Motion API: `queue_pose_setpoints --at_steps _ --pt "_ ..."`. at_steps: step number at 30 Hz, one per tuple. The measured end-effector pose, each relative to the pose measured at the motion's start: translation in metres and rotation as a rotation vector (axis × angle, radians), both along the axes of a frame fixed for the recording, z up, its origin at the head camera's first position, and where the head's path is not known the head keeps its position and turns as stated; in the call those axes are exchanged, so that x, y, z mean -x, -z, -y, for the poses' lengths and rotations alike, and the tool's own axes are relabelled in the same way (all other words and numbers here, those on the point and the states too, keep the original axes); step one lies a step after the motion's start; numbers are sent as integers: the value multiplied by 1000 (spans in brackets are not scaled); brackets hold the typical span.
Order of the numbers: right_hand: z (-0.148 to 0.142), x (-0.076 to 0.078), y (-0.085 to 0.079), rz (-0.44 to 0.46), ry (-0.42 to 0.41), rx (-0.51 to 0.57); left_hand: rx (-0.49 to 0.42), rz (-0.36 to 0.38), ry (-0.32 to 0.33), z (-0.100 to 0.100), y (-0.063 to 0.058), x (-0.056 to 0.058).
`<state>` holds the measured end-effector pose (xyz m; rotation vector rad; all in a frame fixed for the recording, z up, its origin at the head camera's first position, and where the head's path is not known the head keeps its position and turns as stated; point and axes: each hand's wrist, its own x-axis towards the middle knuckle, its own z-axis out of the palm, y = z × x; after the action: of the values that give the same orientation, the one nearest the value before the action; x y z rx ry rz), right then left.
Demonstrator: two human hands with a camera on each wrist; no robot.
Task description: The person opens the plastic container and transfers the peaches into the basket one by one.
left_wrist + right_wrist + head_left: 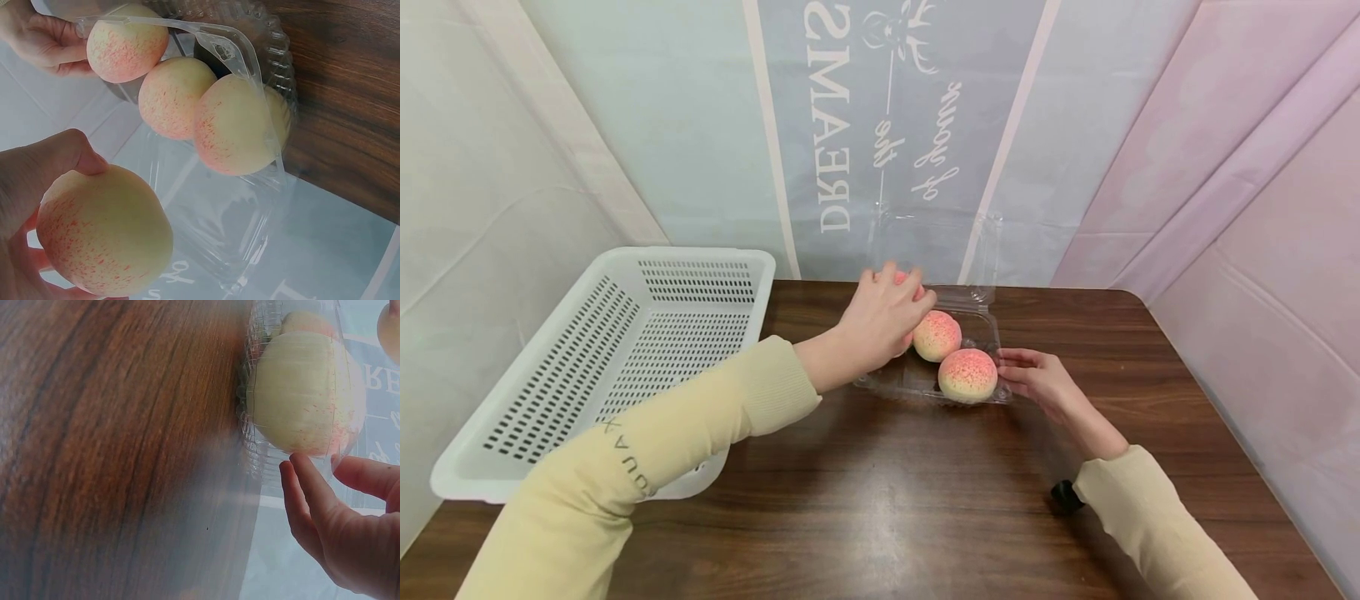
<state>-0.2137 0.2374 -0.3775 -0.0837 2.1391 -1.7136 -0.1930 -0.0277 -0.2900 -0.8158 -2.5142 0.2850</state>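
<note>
Two jobs at once: gripping a peach [106,231] in the left hand [882,321] near the open lid [936,248], and touching the clear box [895,384] of three more peaches [177,98] with straight fingers of the right hand [1047,385]. Probably shifting fruit; next, needs a gentle hold and a steady box.

"What stands behind the counter [850,550]?"

"At twelve o'clock, a pale blue cloth wall [700,125] with a grey-blue band [992,50] carrying white lettering [831,112]."

"And the sides?"

"Whitish sheeting [490,142] towards ten o'clock, pink sheeting [1195,150] towards two."

"The counter's surface?"

"Dark brown wood grain, with a soft glare [880,500] at six."
</note>
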Motion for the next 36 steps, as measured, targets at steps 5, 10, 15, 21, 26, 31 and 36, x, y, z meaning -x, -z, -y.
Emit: queue_pose_setpoints --at_steps 5,10,15,21,26,31,36 --pt "0 0 0 0 1 -4 -35 -19 25 5 -3 -2" --pt "0 0 0 5 9 -9 -59 -68 51 9 -4 -2" --pt "1 0 0 6 11 -7 -64 -71 59 12 -5 -4" --pt "0 -1 0 1 4 -16 -55 -21 42 16 -8 -7" --pt "1 0 0 -5 -1 -14 -40 22 9 19 -9 -8" --pt "1 -1 0 -1 3 -40 -45 39 1 23 -11 -8" --pt "1 -1 -1 -3 3 -52 -74 43 3 27 -13 -8"
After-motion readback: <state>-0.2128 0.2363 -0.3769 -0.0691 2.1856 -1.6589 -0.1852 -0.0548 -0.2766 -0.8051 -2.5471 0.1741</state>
